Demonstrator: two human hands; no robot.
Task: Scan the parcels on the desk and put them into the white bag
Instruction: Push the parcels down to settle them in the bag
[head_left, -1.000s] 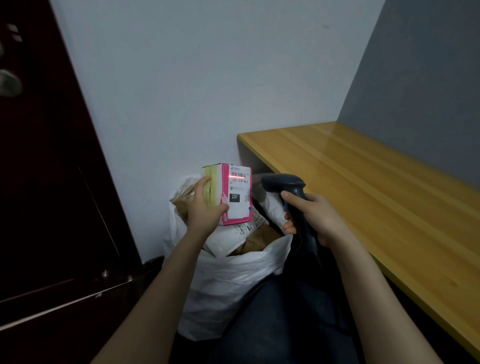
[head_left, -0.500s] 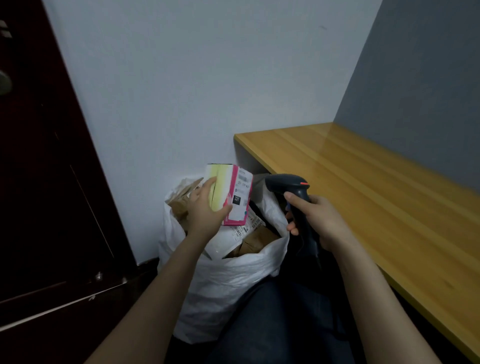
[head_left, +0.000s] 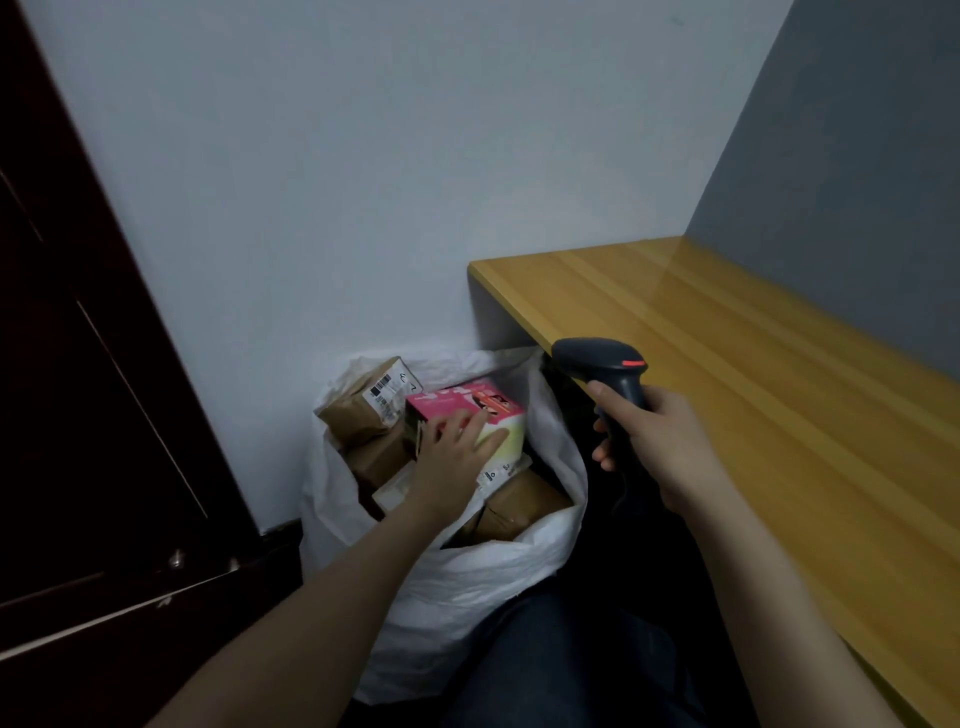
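A pink and pale yellow box (head_left: 483, 410) lies on top of the parcels inside the white bag (head_left: 467, 587), which stands on the floor against the wall. My left hand (head_left: 457, 457) rests on the box with fingers spread across its top. Several brown taped parcels (head_left: 371, 402) fill the bag around it. My right hand (head_left: 649, 441) grips the handle of a dark barcode scanner (head_left: 602, 366), held up beside the bag at the desk's front edge.
The wooden desk (head_left: 753, 374) runs along the right, its visible top bare. A dark wooden door (head_left: 93, 415) stands at the left. My dark trouser leg (head_left: 561, 660) is just in front of the bag.
My left hand has lowered the pink box from in front of the scanner down into the bag, turning it flat. The scanner's red line no longer shows on the label.
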